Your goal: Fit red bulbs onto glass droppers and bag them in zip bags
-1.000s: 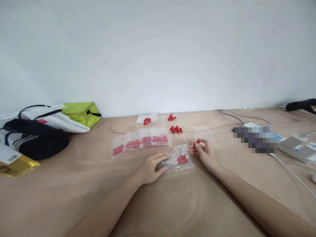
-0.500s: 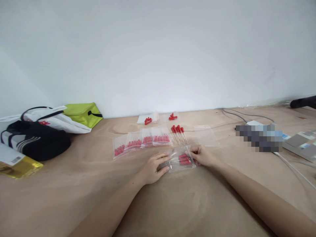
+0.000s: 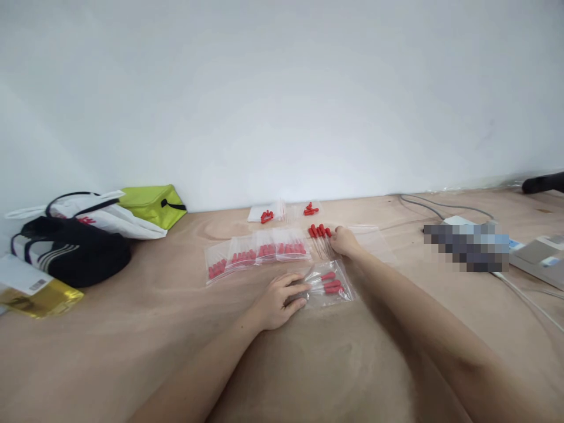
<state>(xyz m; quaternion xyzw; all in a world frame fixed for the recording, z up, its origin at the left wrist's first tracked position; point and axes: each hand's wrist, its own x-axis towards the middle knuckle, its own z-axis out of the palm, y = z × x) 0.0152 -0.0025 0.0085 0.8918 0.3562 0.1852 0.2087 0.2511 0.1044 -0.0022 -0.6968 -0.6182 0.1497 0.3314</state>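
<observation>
A clear zip bag (image 3: 341,276) with red-tipped sticks inside lies flat in front of me. My left hand (image 3: 282,299) rests on its left edge, fingers apart. Beyond the bag, several loose red-tipped sticks (image 3: 319,230) lie side by side, and the fingers of my right hand (image 3: 346,241) are at the rightmost one. Whether those fingertips grip it is too small to tell. To the left, a row of overlapping filled zip bags (image 3: 267,249) holds more red-tipped pieces. A flat clear bag (image 3: 372,242) lies right of my right hand.
Small red pieces (image 3: 267,217) and another little red pile (image 3: 311,209) sit near the wall. A black bag (image 3: 83,249), a white bag and a lime-green bag (image 3: 152,202) stand at left. Cables (image 3: 423,202) and a blurred-out object are at right.
My right hand has left the bag's right edge and moved forward to the loose sticks. My left hand stays on the bag. The view has shifted slightly.
</observation>
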